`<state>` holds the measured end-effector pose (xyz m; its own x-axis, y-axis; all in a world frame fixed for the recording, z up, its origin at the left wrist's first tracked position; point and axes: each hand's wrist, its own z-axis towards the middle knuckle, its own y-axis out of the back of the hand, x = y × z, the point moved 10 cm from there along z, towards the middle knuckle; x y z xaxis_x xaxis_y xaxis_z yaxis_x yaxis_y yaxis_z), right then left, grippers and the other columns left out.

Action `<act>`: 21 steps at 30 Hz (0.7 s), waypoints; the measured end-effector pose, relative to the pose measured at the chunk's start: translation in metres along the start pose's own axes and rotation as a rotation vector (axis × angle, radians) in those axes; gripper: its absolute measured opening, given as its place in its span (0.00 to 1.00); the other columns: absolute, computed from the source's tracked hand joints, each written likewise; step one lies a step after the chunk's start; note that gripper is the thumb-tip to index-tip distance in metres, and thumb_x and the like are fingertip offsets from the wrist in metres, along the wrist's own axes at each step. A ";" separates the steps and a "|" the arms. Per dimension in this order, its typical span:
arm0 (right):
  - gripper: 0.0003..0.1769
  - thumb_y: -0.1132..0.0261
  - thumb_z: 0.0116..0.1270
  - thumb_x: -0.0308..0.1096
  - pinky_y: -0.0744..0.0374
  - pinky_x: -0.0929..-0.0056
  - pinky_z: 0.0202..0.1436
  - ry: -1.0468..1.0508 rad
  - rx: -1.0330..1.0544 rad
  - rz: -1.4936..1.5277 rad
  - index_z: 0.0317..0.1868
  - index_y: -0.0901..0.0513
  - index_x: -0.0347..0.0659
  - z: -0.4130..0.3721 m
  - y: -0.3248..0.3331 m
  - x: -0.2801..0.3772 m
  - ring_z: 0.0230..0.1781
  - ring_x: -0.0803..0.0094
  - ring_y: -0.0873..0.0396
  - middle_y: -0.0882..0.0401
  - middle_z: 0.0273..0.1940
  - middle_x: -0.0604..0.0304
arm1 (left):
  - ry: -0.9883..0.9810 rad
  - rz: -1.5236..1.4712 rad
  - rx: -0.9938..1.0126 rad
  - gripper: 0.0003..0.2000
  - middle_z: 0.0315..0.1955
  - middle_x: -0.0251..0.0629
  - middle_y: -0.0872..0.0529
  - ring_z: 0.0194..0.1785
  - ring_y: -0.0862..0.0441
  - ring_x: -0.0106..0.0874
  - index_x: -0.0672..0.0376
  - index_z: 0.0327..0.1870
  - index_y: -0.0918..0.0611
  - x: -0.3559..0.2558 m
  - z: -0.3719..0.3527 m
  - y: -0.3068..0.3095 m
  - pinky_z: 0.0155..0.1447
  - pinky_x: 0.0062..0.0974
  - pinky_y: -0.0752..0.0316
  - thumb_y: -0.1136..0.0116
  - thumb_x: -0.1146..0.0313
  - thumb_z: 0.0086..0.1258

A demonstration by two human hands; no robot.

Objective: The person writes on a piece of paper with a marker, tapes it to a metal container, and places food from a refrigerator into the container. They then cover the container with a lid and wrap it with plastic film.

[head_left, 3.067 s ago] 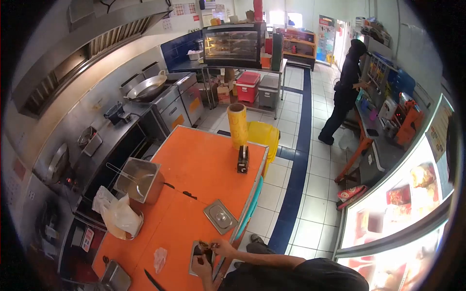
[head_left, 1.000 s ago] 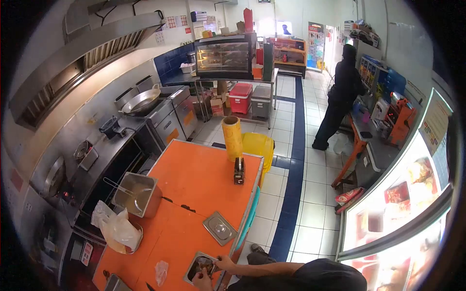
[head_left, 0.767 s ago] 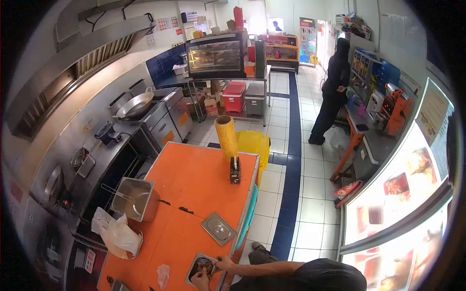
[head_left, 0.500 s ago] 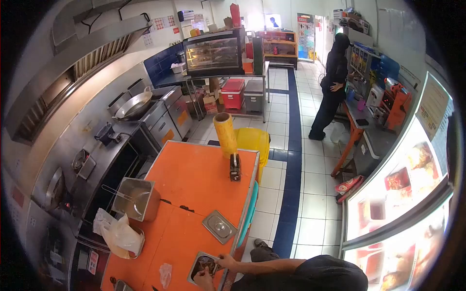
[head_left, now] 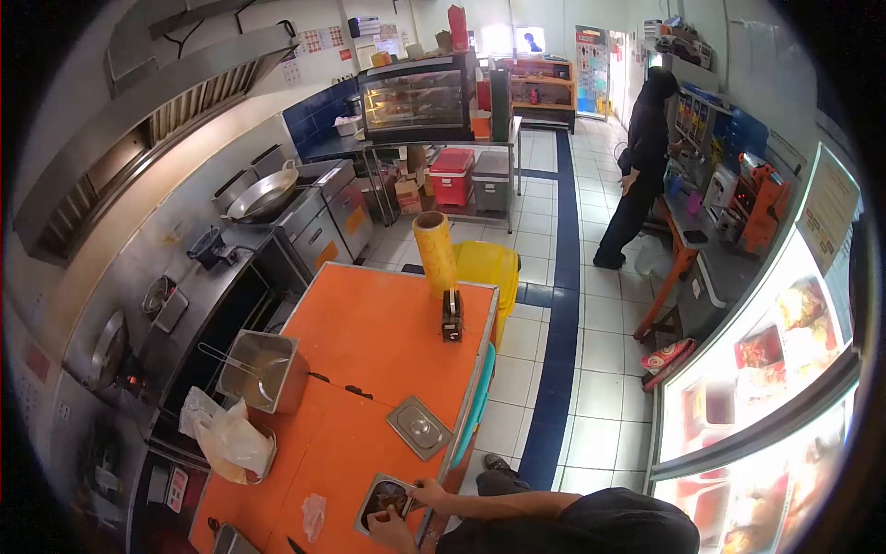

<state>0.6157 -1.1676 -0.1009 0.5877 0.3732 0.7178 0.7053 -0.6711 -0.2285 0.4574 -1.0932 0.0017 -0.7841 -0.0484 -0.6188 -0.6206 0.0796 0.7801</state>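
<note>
A small rectangular metal pan [head_left: 365, 508] stands near the table's front edge, with dark contents [head_left: 388, 495] inside. My left hand [head_left: 392, 529] reaches over its near side, fingers closed together at the dark contents. At the pan's right rim is my right hand [head_left: 430, 496], its thumb and fingers drawn together. What either hand pinches is too small to make out. Just beyond the pan lies a metal lid [head_left: 420, 427] with a round recessed middle. A crumpled clear plastic bag [head_left: 314, 517] lies to the left.
The orange table [head_left: 369, 319] carries a yellow film roll [head_left: 435, 254], a tape dispenser [head_left: 451, 317], a deep metal container [head_left: 286, 374] with a strainer, and a plastic-wrapped bundle [head_left: 231, 439]. A co-worker [head_left: 641, 157] stands at the right-hand counter. A lit display [head_left: 757, 379] borders the right.
My view has shifted slightly. Both hands stay at the pan, with small finger movements. The co-worker's near hand has dropped a little lower.
</note>
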 end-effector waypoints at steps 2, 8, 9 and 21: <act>0.23 0.37 0.67 0.29 0.11 0.65 0.43 0.012 -0.034 0.018 0.58 0.28 0.22 0.009 -0.001 -0.008 0.46 0.58 0.17 0.24 0.53 0.44 | -0.099 -0.062 -0.043 0.10 0.30 0.43 0.23 0.35 0.22 0.40 0.63 0.29 0.22 -0.002 -0.004 -0.002 0.38 0.41 0.24 0.34 0.68 0.64; 0.17 0.36 0.66 0.30 0.18 0.65 0.38 0.203 -0.097 -0.254 0.52 0.22 0.28 0.029 0.007 -0.006 0.39 0.65 0.17 0.18 0.40 0.52 | -0.567 -0.078 -0.035 0.12 0.46 0.48 0.18 0.54 0.23 0.48 0.65 0.47 0.16 -0.030 -0.019 -0.004 0.60 0.43 0.29 0.44 0.70 0.65; 0.13 0.37 0.66 0.33 0.19 0.64 0.36 0.213 -0.131 -0.272 0.44 0.19 0.31 0.061 0.013 -0.032 0.37 0.69 0.19 0.19 0.38 0.56 | -0.564 0.050 -0.001 0.15 0.51 0.47 0.19 0.59 0.25 0.46 0.62 0.51 0.16 -0.033 -0.022 -0.006 0.64 0.41 0.31 0.42 0.70 0.64; 0.04 0.40 0.66 0.24 0.12 0.63 0.39 0.132 0.127 0.113 0.41 0.25 0.34 0.012 -0.016 0.024 0.30 0.69 0.21 0.24 0.32 0.57 | -0.534 0.306 0.011 0.16 0.45 0.39 0.21 0.51 0.29 0.39 0.61 0.49 0.18 -0.049 -0.024 0.003 0.51 0.44 0.37 0.42 0.61 0.65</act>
<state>0.6232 -1.1404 -0.0879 0.6151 0.2074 0.7607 0.6869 -0.6147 -0.3878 0.4935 -1.1150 0.0366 -0.8108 0.4834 -0.3300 -0.3659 0.0214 0.9304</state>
